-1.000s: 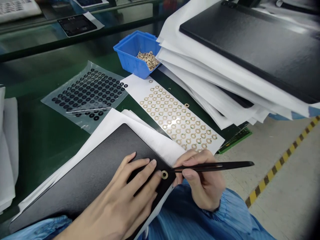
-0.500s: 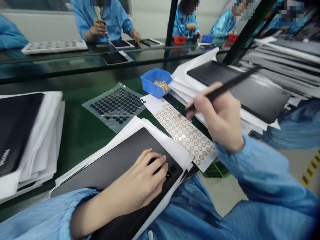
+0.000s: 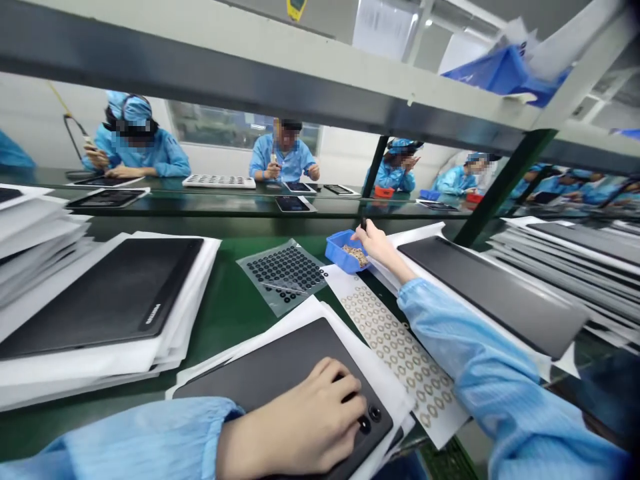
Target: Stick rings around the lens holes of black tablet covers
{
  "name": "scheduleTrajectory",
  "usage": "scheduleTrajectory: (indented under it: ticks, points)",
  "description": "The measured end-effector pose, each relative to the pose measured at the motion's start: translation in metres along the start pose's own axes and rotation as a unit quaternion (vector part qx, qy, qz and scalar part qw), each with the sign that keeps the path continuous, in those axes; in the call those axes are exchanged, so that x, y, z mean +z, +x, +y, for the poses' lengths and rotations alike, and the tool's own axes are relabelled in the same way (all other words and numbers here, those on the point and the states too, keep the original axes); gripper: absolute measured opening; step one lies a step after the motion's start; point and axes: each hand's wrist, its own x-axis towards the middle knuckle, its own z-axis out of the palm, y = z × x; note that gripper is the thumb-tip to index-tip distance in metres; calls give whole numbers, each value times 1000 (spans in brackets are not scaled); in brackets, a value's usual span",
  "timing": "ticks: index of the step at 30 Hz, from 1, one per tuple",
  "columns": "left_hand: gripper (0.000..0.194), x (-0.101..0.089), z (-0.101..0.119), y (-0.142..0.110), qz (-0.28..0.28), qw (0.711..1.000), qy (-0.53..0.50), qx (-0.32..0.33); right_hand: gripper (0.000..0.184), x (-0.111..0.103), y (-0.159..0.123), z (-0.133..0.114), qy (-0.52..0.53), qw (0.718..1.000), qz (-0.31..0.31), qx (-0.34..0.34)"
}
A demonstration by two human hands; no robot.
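While the loosely spread left hand probably steadies the black tablet cover, the right hand pinches some dark tool by the blue bin, roughly 12 o'clock.

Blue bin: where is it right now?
In the head view, the blue bin sits just right of centre, right of the clear sheet of black rings, at the ring-dotted white sheet's far end; the right hand is by its right side.

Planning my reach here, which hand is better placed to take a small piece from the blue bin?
Probably your right hand: it is stretched out right by the blue bin, with a dark tool in its grip. Your left hand rests on the black panel, nearer you.
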Motion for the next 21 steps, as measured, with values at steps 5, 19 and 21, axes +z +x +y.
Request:
scheduleTrajectory:
  ticks: [5, 19, 21]
  points:
    - [11, -8, -28, 0, 45, 995, -27, -81, 12, 43, -19, -38, -10, 988, -126, -89]
    - [35, -45, -150, -43, 42, 800, -178, -571, 22, 130, -33, -54, -9, 936, -288, -202]
    - [39, -42, -149, -40, 37, 784, -224, -577, 22, 132, -34, -50, -3, 934, -297, -198]
